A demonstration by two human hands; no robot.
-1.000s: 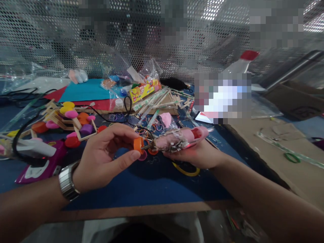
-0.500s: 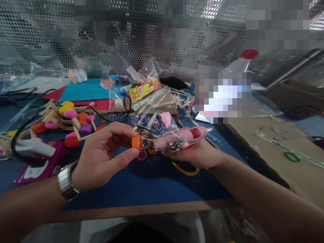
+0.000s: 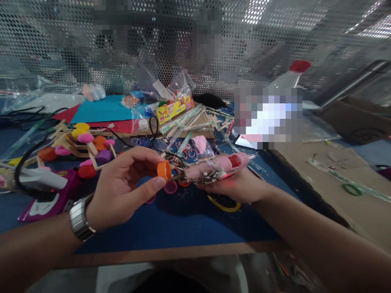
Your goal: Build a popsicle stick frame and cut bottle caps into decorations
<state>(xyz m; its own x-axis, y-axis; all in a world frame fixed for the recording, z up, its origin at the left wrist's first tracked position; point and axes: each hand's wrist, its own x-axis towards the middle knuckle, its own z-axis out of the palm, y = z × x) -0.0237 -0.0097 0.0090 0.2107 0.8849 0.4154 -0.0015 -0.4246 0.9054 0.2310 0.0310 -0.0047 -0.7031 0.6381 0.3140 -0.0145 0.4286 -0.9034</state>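
Observation:
Between the thumb and fingers of my left hand (image 3: pixel 122 189) is a small orange bottle cap (image 3: pixel 164 170). My right hand (image 3: pixel 236 185) is wrapped round a pink hot glue gun (image 3: pixel 214 169), its body crusted with stringy residue. The gun lies level, its dark nozzle pointing left with the tip at the cap's edge. A clear glue stick pokes out of the gun's rear end. Under my right hand, yellow-handled scissors (image 3: pixel 224 204) lie partly hidden on the blue table top (image 3: pixel 183 228). Several coloured rings are scattered behind the nozzle.
At the left stands a stick frame with coloured caps (image 3: pixel 87 142), beside a purple device (image 3: pixel 51 199) with a black cable. Wooden sticks (image 3: pixel 198 122) and a yellow box (image 3: pixel 171 110) lie at the back. A lit, blurred-out screen (image 3: pixel 269 118) and cardboard (image 3: pixel 330 179) are to the right.
The orange cap has tilted and shifted slightly left in my left fingers, so more of its open side shows. My right hand and the glue gun have barely moved.

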